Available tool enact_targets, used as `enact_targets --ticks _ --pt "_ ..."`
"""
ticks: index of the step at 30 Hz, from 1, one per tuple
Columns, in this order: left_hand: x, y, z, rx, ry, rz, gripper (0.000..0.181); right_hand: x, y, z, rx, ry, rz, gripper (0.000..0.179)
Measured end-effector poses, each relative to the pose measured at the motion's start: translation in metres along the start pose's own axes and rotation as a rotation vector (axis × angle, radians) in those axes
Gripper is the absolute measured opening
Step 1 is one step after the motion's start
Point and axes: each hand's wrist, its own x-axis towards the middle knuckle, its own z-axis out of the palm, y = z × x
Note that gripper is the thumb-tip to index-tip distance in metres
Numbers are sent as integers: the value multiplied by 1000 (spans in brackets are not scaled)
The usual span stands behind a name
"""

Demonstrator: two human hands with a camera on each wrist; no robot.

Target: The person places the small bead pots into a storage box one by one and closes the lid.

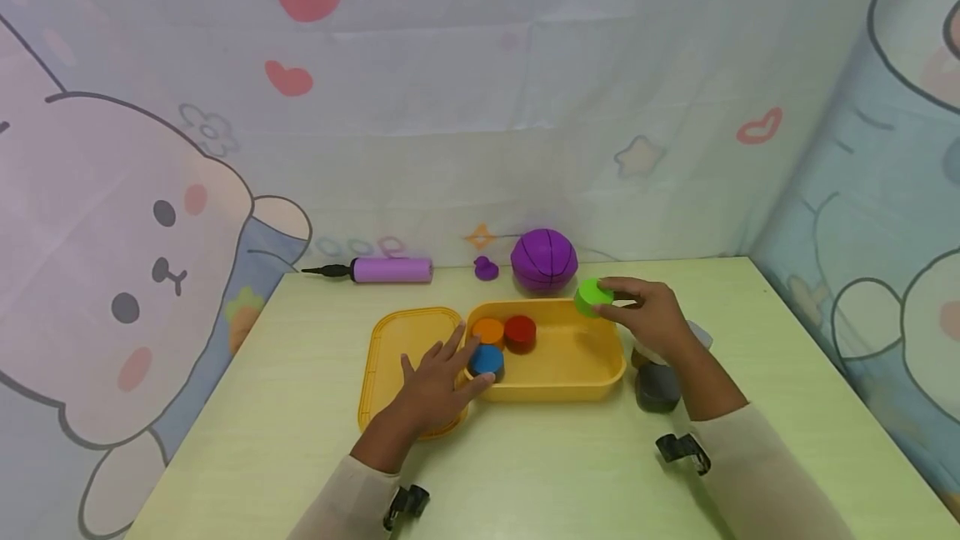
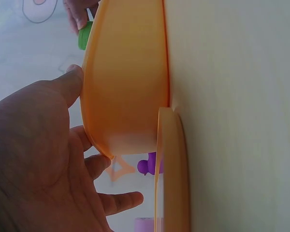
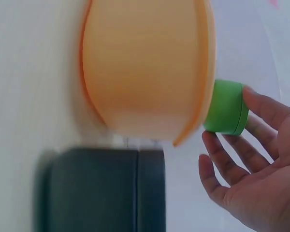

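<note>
We have three blocks (image 1: 520, 334) inside the yellow box (image 1: 555, 392); our right grip (image 1: 651, 317) pinches the green block (image 1: 591, 298) at its far right corner, not yet inside. Our left grip (image 1: 433, 386), fingers spread, touches its left end.

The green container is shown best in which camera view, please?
The right wrist view: there the green container, held by the right hand, appears largest, with its seam clear. The head view shows it smaller, from above; the left wrist view shows only part, beyond the yellow box.
</note>
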Motion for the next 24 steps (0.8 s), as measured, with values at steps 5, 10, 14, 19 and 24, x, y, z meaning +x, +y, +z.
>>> enact_targets --ticks 5,10,14,19,24 --pt "0 1 -1 -3 -3 -2 78 -2 -5 16 84 -71 -37 44" --pt "0 1 -1 0 -8 -5 78 -3 -6 33 102 -119 -82 42" --pt "-1 0 -1 7 -6 -8 78 -3 -8 50 125 -149 -85 42" --pt "-2 -1 -1 -2 -10 -8 78 -5 -9 69 132 -182 -69 41" --pt "0 -2 0 4 -9 0 78 -6 -10 81 95 -172 -117 40"
